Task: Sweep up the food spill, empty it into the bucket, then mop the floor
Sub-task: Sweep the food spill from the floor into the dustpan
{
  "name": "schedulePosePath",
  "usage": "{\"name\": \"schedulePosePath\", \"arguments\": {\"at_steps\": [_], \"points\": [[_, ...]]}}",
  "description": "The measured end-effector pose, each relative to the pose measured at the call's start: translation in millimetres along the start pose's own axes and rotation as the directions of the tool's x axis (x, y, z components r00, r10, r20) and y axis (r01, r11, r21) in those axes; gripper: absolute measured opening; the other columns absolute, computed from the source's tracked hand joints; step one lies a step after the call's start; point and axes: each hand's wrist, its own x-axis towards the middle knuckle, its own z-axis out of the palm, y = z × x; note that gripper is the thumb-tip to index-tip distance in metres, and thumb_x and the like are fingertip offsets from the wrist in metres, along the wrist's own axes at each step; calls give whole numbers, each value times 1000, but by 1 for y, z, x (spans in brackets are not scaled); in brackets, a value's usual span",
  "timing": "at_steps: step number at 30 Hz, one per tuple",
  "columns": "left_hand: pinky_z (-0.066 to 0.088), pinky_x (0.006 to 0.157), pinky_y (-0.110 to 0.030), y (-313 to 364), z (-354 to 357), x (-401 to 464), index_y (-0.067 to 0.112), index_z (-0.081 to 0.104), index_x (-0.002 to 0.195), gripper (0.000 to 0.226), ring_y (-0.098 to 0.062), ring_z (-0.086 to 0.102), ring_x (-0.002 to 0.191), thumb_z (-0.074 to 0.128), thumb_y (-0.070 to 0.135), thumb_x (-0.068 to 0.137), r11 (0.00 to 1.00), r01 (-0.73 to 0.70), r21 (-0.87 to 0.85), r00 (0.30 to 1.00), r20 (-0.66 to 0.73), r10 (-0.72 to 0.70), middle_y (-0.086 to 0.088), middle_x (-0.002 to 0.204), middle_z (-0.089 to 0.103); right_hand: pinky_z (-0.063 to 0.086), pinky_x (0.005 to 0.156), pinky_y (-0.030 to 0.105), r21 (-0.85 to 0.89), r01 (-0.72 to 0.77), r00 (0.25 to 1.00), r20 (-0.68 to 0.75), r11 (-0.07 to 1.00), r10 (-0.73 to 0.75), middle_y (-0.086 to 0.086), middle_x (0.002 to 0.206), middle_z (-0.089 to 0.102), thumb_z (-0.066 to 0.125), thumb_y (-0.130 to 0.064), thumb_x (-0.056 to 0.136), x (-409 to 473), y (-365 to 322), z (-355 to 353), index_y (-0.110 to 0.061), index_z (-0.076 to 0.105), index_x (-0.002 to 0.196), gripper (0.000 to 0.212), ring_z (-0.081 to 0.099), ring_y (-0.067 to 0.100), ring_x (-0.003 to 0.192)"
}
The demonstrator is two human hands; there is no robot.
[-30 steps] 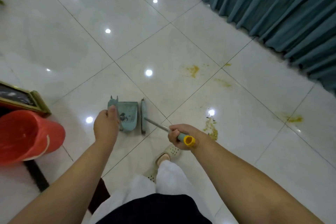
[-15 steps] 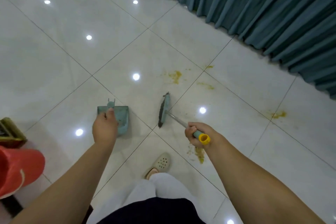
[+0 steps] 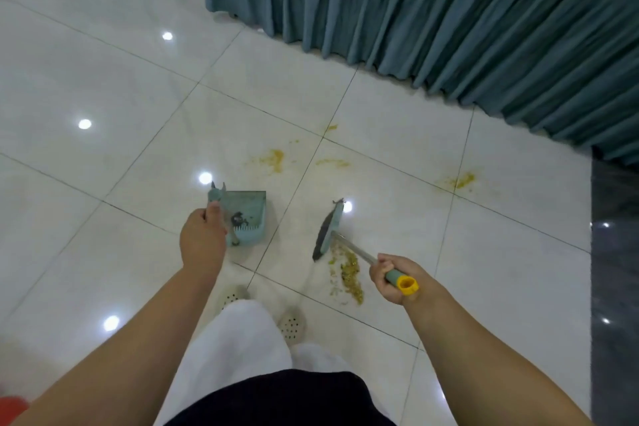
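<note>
Your right hand (image 3: 392, 278) is wrapped tight around the broom (image 3: 349, 244) handle, and its head now sits just at 11 o'clock of the big food spill (image 3: 347, 271), which half a second ago lay behind your hand. Your left hand (image 3: 202, 240) still grips the dustpan (image 3: 247, 218) handle at 9 o'clock of the broom, well apart. The bucket (image 3: 10, 406) has slid to the frame's 8 o'clock corner.

Head-worn camera looks steeply down, close over the tiled floor (image 3: 103, 86).
</note>
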Motion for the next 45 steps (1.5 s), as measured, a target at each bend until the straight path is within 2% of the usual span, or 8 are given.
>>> {"name": "schedulePosePath", "arguments": {"at_steps": [3, 11, 15, 24, 27, 32, 40, 45], "points": [[39, 60, -32, 13, 8, 1, -2, 59, 81, 53, -29, 55, 68, 32, 40, 100, 998, -57, 7, 998, 41, 57, -16, 76, 61, 37, 25, 15, 50, 29, 999, -19, 998, -28, 7, 42, 40, 43, -14, 99, -8, 2, -12, -5, 42, 83, 19, 43, 13, 23], [37, 59, -32, 37, 25, 27, -5, 61, 86, 57, -29, 56, 69, 32, 42, 100, 990, -134, 43, 986, 104, 129, -19, 78, 62, 37, 25, 15, 158, 70, 997, -49, 985, -64, 8, 47, 40, 46, -10, 97, -16, -1, -1, -7, 41, 89, 10, 42, 15, 24], [35, 55, -31, 52, 28, 48, -4, 60, 81, 55, -29, 55, 67, 32, 40, 100, 986, -156, 55, 976, 166, 145, -17, 73, 60, 37, 25, 15, 182, 35, 999, 4, 983, -36, 9, 47, 41, 45, -10, 97, -12, 1, 26, -7, 41, 88, 10, 42, 15, 25], [44, 60, -35, 89, 29, 119, 3, 56, 73, 53, -29, 56, 62, 33, 42, 100, 982, -169, 90, 958, 250, 142, -15, 72, 61, 37, 25, 15, 187, -61, 996, 83, 980, 46, 9, 44, 41, 42, -14, 99, 32, 1, 125, -4, 42, 83, 20, 43, 16, 24], [36, 50, -27, 102, 37, 140, 3, 56, 76, 51, -24, 53, 60, 33, 41, 100, 976, -174, 130, 947, 295, 130, -10, 69, 58, 36, 25, 14, 237, -43, 997, 77, 971, 25, 9, 45, 41, 44, -14, 99, 44, -9, 144, -4, 42, 89, 14, 42, 15, 24], [32, 49, -25, 123, 53, 163, 3, 54, 75, 46, -17, 49, 58, 34, 36, 101, 952, -260, 164, 913, 363, 187, -8, 69, 57, 36, 26, 14, 348, 55, 997, 26, 936, -68, 9, 45, 41, 45, -15, 99, 42, -28, 150, -5, 42, 91, 13, 40, 13, 24], [34, 52, -27, 155, 91, 179, 1, 57, 81, 47, -25, 52, 68, 35, 39, 100, 928, -337, 156, 844, 488, 224, -14, 78, 59, 38, 29, 15, 639, 174, 981, -42, 750, -191, 7, 48, 41, 44, -13, 99, 30, -38, 105, -6, 42, 98, 8, 41, 14, 27], [35, 63, -30, 172, 118, 168, 0, 57, 83, 46, -27, 54, 74, 36, 38, 100, 899, -419, 131, 768, 580, 273, -15, 80, 59, 37, 29, 13, 725, 252, 962, -116, 641, -247, 11, 42, 41, 40, -13, 101, 15, -22, 79, -5, 40, 101, 8, 40, 14, 24]]}}
